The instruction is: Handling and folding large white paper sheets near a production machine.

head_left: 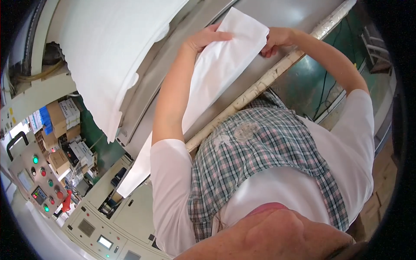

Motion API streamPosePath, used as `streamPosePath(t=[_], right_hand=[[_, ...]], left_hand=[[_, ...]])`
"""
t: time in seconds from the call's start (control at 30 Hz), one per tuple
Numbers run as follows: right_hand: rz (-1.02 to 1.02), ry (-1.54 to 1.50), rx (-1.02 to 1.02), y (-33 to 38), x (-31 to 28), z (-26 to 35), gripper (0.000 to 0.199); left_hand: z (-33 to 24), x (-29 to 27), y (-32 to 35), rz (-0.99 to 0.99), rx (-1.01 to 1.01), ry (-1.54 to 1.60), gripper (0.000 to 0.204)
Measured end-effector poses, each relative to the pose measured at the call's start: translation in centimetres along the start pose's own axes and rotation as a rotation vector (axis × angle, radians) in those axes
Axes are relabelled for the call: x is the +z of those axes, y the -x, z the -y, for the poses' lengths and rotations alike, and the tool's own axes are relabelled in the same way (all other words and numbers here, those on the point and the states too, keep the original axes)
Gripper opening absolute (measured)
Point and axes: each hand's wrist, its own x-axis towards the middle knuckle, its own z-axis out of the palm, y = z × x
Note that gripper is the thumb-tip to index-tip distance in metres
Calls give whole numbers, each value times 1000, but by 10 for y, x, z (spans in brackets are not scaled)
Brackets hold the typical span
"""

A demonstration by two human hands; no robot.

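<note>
A white cloth piece lies spread over a grey metal machine table ahead of me. My left hand presses flat on the cloth's upper left part, fingers on the fabric. My right hand pinches the cloth's right corner near the table's pale wooden edge strip. The cloth hangs down past that edge toward my plaid apron. Both forearms reach up from the lower part of the view.
A wide white sheet feeds through the machine at upper left. A control panel with green and red buttons stands at lower left, with cardboard boxes behind it and beige cabinets below. Green floor with cables lies right.
</note>
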Motion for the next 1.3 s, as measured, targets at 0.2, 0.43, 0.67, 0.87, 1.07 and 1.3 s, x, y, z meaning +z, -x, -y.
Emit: streamPosePath(t=[0.2, 0.43, 0.67, 0.87, 1.07, 1.3], right_hand=[[-100, -14, -79, -9, -5, -7, 20], [-301, 666, -336, -32, -23, -13, 22], [-153, 681, -374, -22, 3, 12, 33], [29, 245, 53, -46, 38, 49, 17], [25, 162, -9, -87, 88, 86, 22], [-39, -99, -59, -132, 119, 76, 37]], left_hand=[[-5, 0, 3, -19, -12, -27, 62], [15, -2, -24, 54, 84, -638, 72], [36, 9, -70, -242, 70, -884, 77], [58, 10, 34, 35, -46, -734, 72], [105, 6, 169, -229, -35, -840, 68], [103, -12, 313, -1085, 84, -495, 40]])
